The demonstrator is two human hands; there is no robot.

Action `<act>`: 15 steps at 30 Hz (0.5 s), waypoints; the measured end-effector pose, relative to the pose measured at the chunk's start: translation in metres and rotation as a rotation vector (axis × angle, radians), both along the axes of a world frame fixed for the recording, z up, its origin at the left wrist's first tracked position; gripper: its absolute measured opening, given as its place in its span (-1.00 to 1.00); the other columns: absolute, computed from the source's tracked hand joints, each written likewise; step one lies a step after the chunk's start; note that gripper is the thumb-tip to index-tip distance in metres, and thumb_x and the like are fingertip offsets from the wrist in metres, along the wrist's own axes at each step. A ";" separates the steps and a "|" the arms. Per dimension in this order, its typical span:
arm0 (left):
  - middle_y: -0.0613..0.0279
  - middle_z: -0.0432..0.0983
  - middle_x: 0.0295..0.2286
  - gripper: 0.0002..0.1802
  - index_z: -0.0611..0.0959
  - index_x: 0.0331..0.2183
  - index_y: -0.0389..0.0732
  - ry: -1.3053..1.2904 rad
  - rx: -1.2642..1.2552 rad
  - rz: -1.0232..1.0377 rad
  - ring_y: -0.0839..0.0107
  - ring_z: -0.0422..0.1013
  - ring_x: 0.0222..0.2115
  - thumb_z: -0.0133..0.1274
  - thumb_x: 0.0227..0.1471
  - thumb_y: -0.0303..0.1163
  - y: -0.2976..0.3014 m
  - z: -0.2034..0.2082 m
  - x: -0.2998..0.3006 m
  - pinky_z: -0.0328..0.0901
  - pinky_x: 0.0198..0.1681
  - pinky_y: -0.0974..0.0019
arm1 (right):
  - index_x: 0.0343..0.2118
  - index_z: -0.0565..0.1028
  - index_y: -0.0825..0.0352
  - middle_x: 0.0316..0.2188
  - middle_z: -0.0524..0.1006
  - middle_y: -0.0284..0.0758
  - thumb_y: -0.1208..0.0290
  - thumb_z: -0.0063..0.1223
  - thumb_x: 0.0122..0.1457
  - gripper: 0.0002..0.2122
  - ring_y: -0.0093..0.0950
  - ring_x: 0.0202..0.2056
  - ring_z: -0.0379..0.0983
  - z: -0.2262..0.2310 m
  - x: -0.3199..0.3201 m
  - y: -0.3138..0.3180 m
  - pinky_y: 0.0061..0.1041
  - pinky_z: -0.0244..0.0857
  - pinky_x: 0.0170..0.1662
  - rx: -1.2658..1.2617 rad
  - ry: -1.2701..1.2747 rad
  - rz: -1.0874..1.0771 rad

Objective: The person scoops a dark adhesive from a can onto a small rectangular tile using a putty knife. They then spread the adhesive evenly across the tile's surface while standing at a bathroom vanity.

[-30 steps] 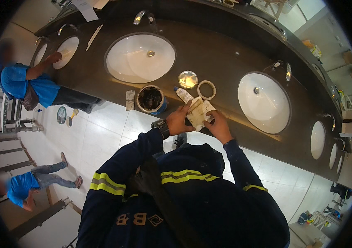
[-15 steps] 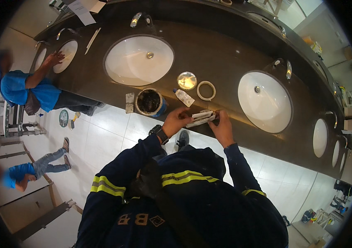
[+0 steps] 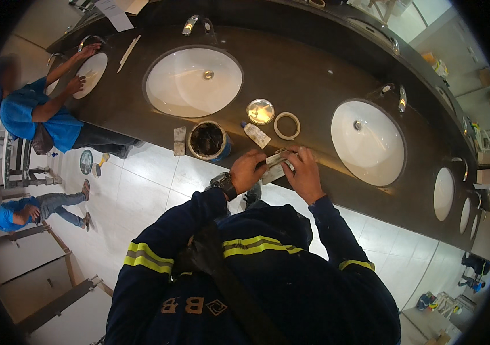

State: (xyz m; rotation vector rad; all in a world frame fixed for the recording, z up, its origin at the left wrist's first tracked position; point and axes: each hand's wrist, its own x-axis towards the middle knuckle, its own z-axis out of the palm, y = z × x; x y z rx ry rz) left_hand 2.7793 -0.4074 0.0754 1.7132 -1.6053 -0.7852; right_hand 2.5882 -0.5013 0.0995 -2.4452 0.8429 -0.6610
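Note:
My left hand, with a watch on its wrist, pinches flat, pale, stained pieces at their left side. They look like spreader plates, but their exact kind is unclear. Across from it, my right hand closes its fingers over their right end and upper edge. Both hands are at the counter's front edge. Just beyond them lie a small white tube with a blue cap, a roll of masking tape and a shiny round lid. Left of my hands stands an open tin of dark paste, beside a stained grey flat piece.
The dark countertop carries white oval basins, one ahead-left and another right, with chrome taps. A person in blue works at a basin on the left. Another person walks on the tiled floor behind.
My right hand has moved over the top of the pale pieces, which now stand more tilted. The person at the left basin reaches toward the tap; the walking person has shifted.

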 end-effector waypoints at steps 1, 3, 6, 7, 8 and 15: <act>-0.01 0.39 -0.39 -0.83 0.56 -0.33 -0.27 0.007 -0.020 0.004 -0.05 0.38 -0.30 0.11 0.00 -0.42 0.000 -0.001 0.000 0.27 -0.27 0.01 | -0.19 0.54 0.24 -0.18 0.44 -0.28 0.49 0.22 0.00 -0.74 -0.23 -0.10 0.37 0.001 0.001 -0.001 -0.25 0.28 -0.04 -0.003 -0.001 -0.005; -0.01 0.40 -0.35 -0.82 0.56 -0.30 -0.25 -0.041 -0.052 -0.012 -0.04 0.39 -0.26 0.11 0.00 -0.43 -0.003 0.007 0.004 0.29 -0.24 0.02 | -0.19 0.55 0.21 -0.21 0.44 -0.28 0.48 0.23 -0.01 -0.73 -0.23 -0.12 0.37 0.006 0.004 -0.005 -0.26 0.28 -0.06 -0.007 -0.010 -0.006; 0.01 0.40 -0.29 -0.80 0.56 -0.26 -0.23 -0.104 -0.175 -0.019 -0.03 0.39 -0.21 0.09 0.01 -0.45 -0.004 0.014 0.006 0.31 -0.17 0.03 | -0.25 0.56 0.21 -0.22 0.44 -0.29 0.47 0.24 -0.02 -0.77 -0.24 -0.13 0.36 0.020 0.008 -0.008 -0.27 0.28 -0.09 -0.112 0.001 -0.005; 0.01 0.41 -0.27 -0.80 0.56 -0.24 -0.22 -0.129 -0.226 -0.019 -0.02 0.39 -0.19 0.09 0.01 -0.46 -0.004 0.016 0.006 0.32 -0.15 0.03 | -0.26 0.56 0.21 -0.22 0.44 -0.30 0.47 0.24 -0.02 -0.79 -0.24 -0.14 0.36 0.022 0.008 -0.009 -0.26 0.27 -0.10 -0.119 0.027 0.007; 0.02 0.41 -0.24 -0.79 0.57 -0.24 -0.22 -0.145 -0.160 -0.055 -0.03 0.39 -0.17 0.10 0.01 -0.44 -0.005 0.013 0.007 0.33 -0.12 0.04 | -0.28 0.55 0.21 -0.23 0.44 -0.30 0.47 0.24 -0.02 -0.80 -0.24 -0.15 0.37 0.022 0.007 -0.011 -0.26 0.27 -0.11 -0.126 0.053 0.019; -0.12 0.44 -0.13 -0.27 0.30 0.17 -0.10 -0.156 0.099 -0.103 -0.07 0.39 -0.09 0.16 -0.06 -0.36 -0.001 0.008 0.007 0.32 -0.05 -0.02 | -0.32 0.53 0.26 -0.31 0.49 -0.29 0.49 0.18 0.04 -0.88 -0.23 -0.15 0.40 0.040 0.010 -0.018 -0.23 0.26 -0.11 -0.110 0.140 0.211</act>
